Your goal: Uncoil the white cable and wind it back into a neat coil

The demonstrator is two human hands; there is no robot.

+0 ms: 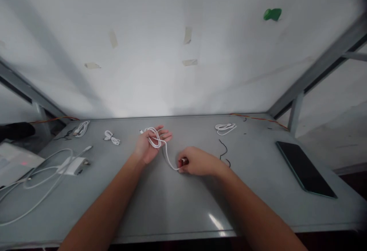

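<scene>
Loops of white cable (155, 141) lie wound over the left hand (146, 149), its fingers spread wide above the table (177, 205). Most looks coiled, with just a short tail left loose. The right hand (197, 162) pinches that tail's plug end tight, knuckles resting on the table.

The left hand (151, 144) cradles loops of a white cable (160, 146) whose end the right hand (196, 162) pinches.
</scene>
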